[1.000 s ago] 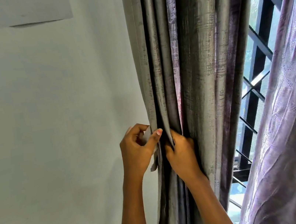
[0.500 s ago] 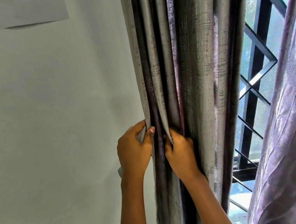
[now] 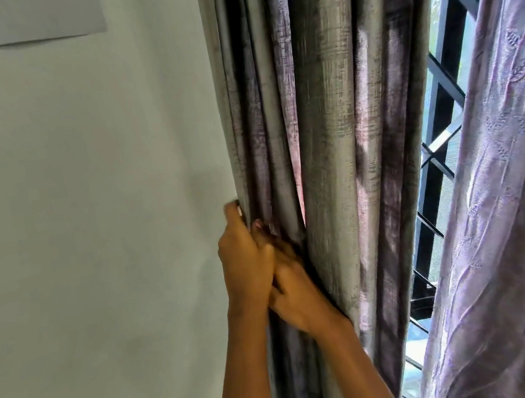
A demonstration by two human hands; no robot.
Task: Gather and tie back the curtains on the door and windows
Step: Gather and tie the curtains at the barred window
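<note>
The grey curtain [image 3: 327,119] hangs gathered in folds. Our left hand [image 3: 247,263] curls round its edge. Our right hand [image 3: 299,296] touches the folds, but its fingers are hidden, so we cannot tell its grip.

Left hand [image 3: 247,263] grips the grey curtain [image 3: 337,118]; blurred right hand [image 3: 298,293] touches its folds.

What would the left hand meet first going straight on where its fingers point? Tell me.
Probably only more of the grey curtain, whose edge the left hand grips; upward along the wall the way looks free, though depth is unclear.
</note>
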